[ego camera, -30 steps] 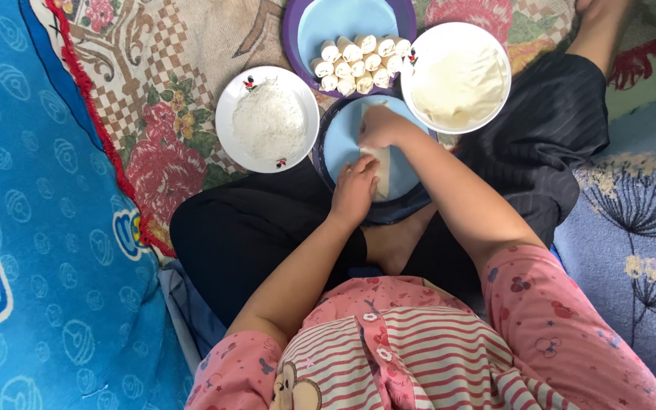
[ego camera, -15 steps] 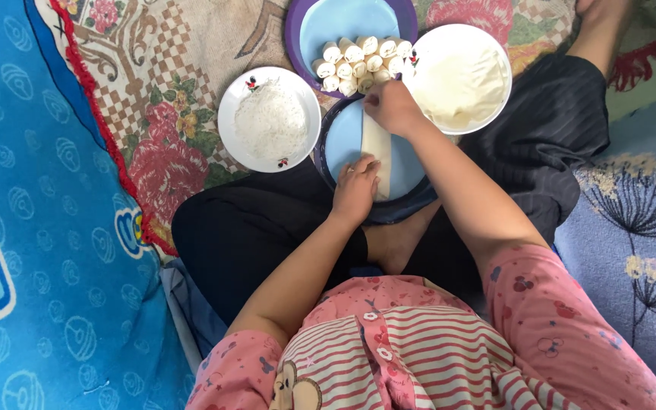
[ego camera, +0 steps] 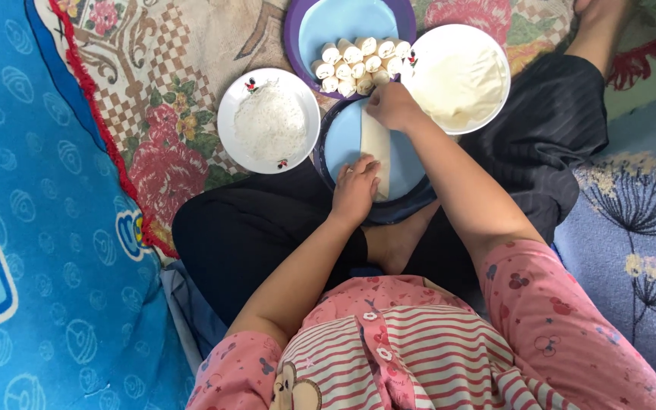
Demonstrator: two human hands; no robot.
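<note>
A white plate of pale powder point(ego camera: 269, 121) sits at ten o'clock from the blue plate point(ego camera: 341, 140) resting on the lap. On that plate a pale strip of dough point(ego camera: 376, 146) is pinned at its near end by the flattened left hand point(ego camera: 355, 190), fingers spread, and pinched at twelve o'clock by the curled right hand point(ego camera: 393, 105). If pulled unevenly, the strip could tear, or the finished rolls point(ego camera: 358, 59) just beyond could be knocked.

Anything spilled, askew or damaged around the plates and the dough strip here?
Nothing stands out. The pale dough strip lies flat on the blue plate, with the left hand at its near end and the right hand at its far end. The white plate of powder and the rolled pieces look tidy, with no spill on the rug.
</note>
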